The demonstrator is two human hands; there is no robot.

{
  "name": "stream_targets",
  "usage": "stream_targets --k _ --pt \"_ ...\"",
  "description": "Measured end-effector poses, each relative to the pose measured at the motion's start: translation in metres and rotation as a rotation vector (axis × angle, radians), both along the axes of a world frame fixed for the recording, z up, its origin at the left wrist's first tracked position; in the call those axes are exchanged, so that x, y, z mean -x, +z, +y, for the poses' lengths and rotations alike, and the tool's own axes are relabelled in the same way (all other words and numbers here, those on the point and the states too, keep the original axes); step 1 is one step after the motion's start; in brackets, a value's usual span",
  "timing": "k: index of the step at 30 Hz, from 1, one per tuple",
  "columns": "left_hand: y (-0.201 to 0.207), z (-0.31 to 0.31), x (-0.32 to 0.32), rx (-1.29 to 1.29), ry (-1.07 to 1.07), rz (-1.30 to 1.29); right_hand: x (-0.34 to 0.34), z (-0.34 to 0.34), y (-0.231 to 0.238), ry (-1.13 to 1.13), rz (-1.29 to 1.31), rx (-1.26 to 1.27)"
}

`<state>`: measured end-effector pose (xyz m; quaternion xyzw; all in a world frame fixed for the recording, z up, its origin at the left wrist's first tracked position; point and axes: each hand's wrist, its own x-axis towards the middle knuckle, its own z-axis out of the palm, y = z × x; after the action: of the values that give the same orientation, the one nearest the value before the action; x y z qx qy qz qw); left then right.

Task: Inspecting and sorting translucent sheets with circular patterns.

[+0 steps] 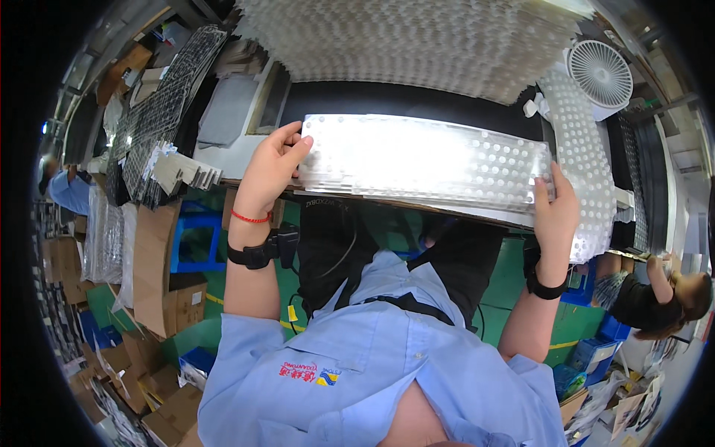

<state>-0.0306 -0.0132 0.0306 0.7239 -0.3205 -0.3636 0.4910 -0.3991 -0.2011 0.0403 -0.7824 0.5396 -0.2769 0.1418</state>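
Observation:
Between my hands is a stack of long, shiny, translucent sheets (424, 160) dotted with round spots, lying at the front edge of the dark-topped table (357, 99). Glare washes out the stack's middle. My left hand (274, 165) grips its left end, thumb on top and fingers behind the edge. At the right end my right hand (554, 205) closes round the corner, thumb over the top face. A large pile of similar silvery sheets (417, 48) rises behind the table's dark strip. More dotted sheets (585, 160) are draped just right of my right hand.
A white round fan (600, 73) stands at the back right. Dark grid-patterned strips (160, 123) and grey sheets (229, 112) lie to the left. Below are a blue stool (195, 237) and cardboard boxes (185, 307). Another person (646, 302) is at the far right.

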Motion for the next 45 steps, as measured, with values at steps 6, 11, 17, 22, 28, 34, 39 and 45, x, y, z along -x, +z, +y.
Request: stream_targets --k 6,11,17,22,28,34,39,45 --pt "-0.008 0.000 -0.002 0.202 0.011 0.145 -0.009 0.028 0.004 -0.002 -0.142 0.067" --pt "-0.012 0.031 -0.012 0.248 -0.049 0.262 0.006 0.078 -0.014 0.111 -0.554 -0.402" --pt "0.008 0.055 0.037 0.068 -0.492 0.397 -0.006 0.112 -0.042 0.315 -0.854 -1.166" --pt "0.002 0.053 0.054 -0.116 -0.964 0.600 -0.023 0.127 -0.041 0.189 -1.102 -1.235" --pt "-0.019 0.031 0.078 -0.148 -1.201 0.831 -0.032 0.134 -0.042 0.226 -1.226 -1.034" --pt "-0.002 -0.020 0.138 -0.039 -0.652 0.967 -0.008 0.129 -0.025 0.372 -1.360 -1.153" --pt "0.013 -0.061 0.185 0.100 -0.547 0.877 0.036 0.127 -0.009 0.413 -1.254 -1.143" --pt "0.024 -0.103 0.242 0.353 -0.464 0.964 0.107 0.158 -0.018 0.543 -1.538 -0.895"
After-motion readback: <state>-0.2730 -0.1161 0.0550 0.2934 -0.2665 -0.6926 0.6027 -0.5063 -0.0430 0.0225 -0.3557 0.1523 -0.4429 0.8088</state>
